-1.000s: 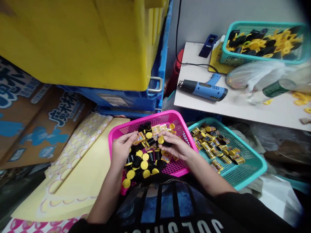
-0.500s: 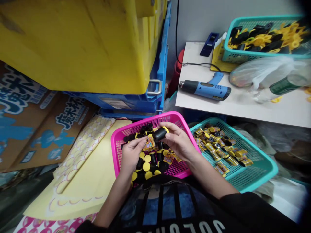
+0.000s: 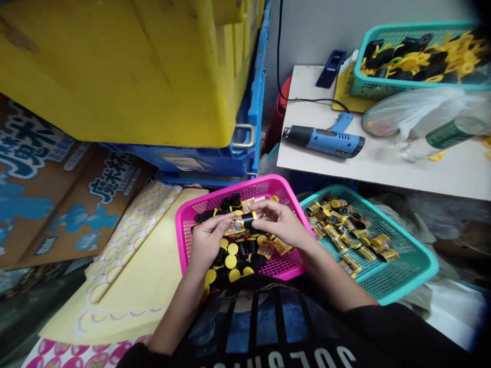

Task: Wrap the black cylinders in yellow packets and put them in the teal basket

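Left hand (image 3: 206, 241), right hand (image 3: 283, 223): fingers clamped on black canister (image 3: 247, 220) (over pink basket (image 3: 245, 180)).

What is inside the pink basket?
Small black cylinders with yellow caps and loose yellow labels lie in the pink basket. The left hand and right hand hold one cylinder over its middle, hiding what lies beneath them.

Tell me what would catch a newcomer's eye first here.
A huge yellow crate fills the upper left. At bottom centre, the left hand and right hand pinch a small black tube over a pink basket of yellow-capped tubes. A teal basket of wrapped tubes sits just right of it.
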Demonstrator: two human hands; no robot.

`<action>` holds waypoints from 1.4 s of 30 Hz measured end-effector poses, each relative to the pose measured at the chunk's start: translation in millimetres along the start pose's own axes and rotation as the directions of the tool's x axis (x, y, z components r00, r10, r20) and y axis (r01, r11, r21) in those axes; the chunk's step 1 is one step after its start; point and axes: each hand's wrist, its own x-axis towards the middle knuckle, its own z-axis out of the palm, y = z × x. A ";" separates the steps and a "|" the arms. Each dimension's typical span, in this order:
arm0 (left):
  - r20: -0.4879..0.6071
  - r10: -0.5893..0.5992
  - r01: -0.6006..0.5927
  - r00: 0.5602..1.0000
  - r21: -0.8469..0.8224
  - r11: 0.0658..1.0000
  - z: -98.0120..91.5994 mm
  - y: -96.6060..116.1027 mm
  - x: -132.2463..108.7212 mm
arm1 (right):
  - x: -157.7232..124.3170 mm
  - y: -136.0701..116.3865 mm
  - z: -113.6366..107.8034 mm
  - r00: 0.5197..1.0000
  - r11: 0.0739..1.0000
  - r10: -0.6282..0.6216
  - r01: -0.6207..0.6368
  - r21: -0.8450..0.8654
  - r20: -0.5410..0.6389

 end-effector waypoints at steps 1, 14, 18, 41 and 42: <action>0.025 -0.011 0.011 1.000 -0.003 1.000 -0.2 1.4 0.1 | -0.2 1.0 1.5 1.000 1.000 0.001 -0.001 -0.012 0.001; 0.122 -0.081 0.105 0.989 -0.210 0.972 10.7 7.6 -10.1 | -6.9 25.5 40.6 0.943 0.749 0.171 -0.312 0.584 0.284; 0.142 -0.101 0.127 0.985 -0.189 0.974 10.6 7.4 -12.7 | -8.2 26.9 43.1 0.953 0.758 0.167 -0.288 0.585 0.254; 0.131 -0.095 0.120 0.987 -0.203 0.972 14.7 15.5 -21.8 | -10.2 20.2 42.7 0.977 0.871 0.132 -0.194 0.451 0.167; 0.136 -0.095 0.122 0.986 -0.201 0.972 14.8 14.7 -22.1 | -9.7 21.9 44.0 0.980 0.877 0.120 -0.180 0.445 0.161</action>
